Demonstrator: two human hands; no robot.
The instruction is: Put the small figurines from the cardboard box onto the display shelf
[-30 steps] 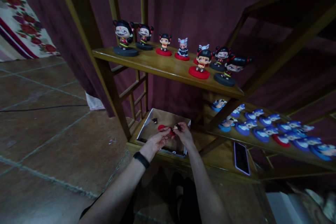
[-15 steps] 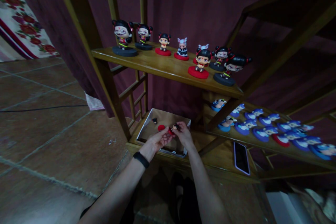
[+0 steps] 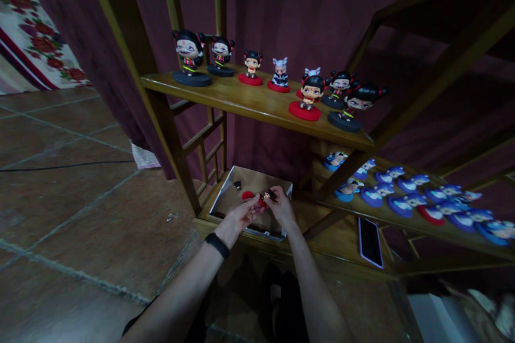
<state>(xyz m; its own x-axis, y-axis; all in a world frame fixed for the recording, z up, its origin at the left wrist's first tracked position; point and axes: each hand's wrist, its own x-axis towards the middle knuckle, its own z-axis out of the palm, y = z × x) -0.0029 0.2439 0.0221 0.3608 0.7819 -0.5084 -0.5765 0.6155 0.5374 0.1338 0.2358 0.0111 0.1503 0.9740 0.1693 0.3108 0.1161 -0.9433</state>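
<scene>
Both my hands meet over a shallow white-edged cardboard box (image 3: 219,201) on the low shelf. Between them is a small black-haired figurine (image 3: 267,196) with a red base (image 3: 262,201). My left hand (image 3: 244,215) pinches the red base from the left. The fingers of my right hand (image 3: 282,208) are closed around the figurine's head from the right. Whether figurine and base are joined cannot be made out. In the box lie a loose red disc (image 3: 247,195), just beyond my left fingers, and a small dark piece (image 3: 237,185).
Several figurines on round bases stand along the upper shelf (image 3: 241,97). To the right, a lower shelf holds several blue-and-purple figurines (image 3: 406,203). A phone (image 3: 370,242) lies right of the box. Wooden posts (image 3: 161,134) frame the left side, and a cable (image 3: 68,165) crosses the floor.
Both hands keep almost the same place and grip over the box. The figurine and its red base have shifted very slightly between the fingers.
</scene>
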